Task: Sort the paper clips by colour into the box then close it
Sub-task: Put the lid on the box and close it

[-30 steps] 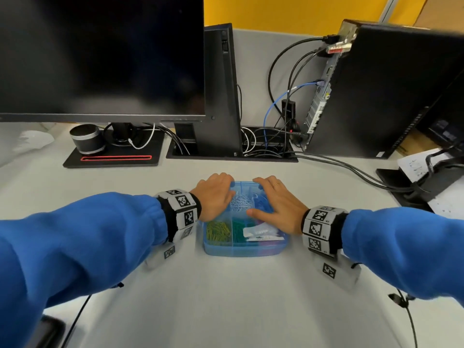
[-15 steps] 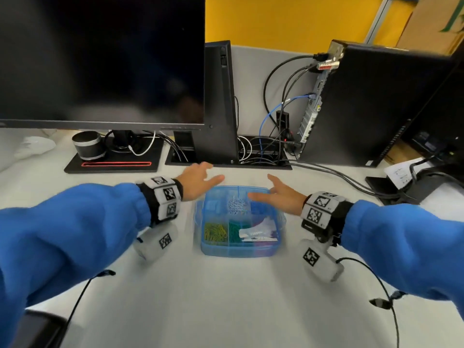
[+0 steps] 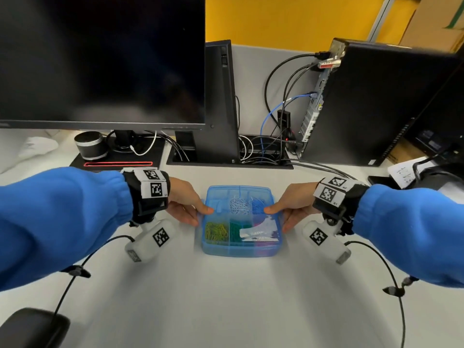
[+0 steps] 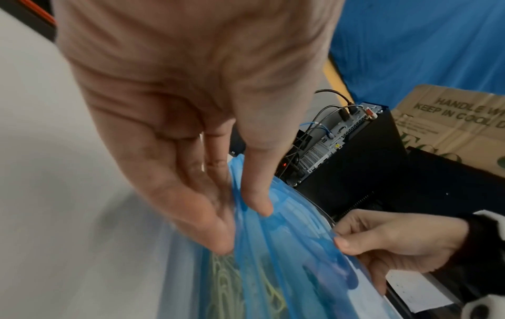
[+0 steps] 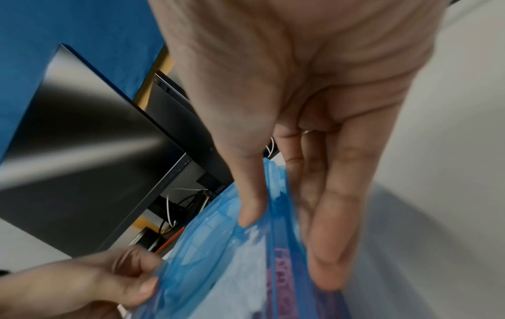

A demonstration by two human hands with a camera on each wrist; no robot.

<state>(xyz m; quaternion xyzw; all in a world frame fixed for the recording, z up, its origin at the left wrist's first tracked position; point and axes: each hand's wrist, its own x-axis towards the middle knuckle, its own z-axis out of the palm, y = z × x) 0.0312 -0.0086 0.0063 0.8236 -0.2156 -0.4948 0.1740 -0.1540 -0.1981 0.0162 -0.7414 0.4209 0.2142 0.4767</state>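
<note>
A translucent blue compartment box [image 3: 241, 250] sits on the white desk with its lid down. Through the lid I see yellow clips [image 3: 216, 231], green clips [image 3: 235, 232], white clips [image 3: 238, 205] and blue clips [image 3: 258, 205]; a white label hides part of the pink ones. My left hand [image 3: 200, 216] pinches the box's left edge, thumb on the lid and fingers down the side. My right hand [image 3: 277, 218] grips the right edge the same way. In the wrist views the left hand [image 4: 240, 224] and right hand [image 5: 287, 248] clamp the blue rim [image 4: 287, 248].
A large dark monitor [image 3: 100, 59] and its stand rise behind the box, with a small round speaker [image 3: 91, 144] at the left. A black PC tower [image 3: 376, 104] with cables stands at the back right. Papers [image 3: 404, 172] lie at the right; a black object [image 3: 30, 327] is near-left.
A second ago both palms pressed flat on the lid. They lifted and spread apart, then came down on the box's left and right edges, thumbs on top.
</note>
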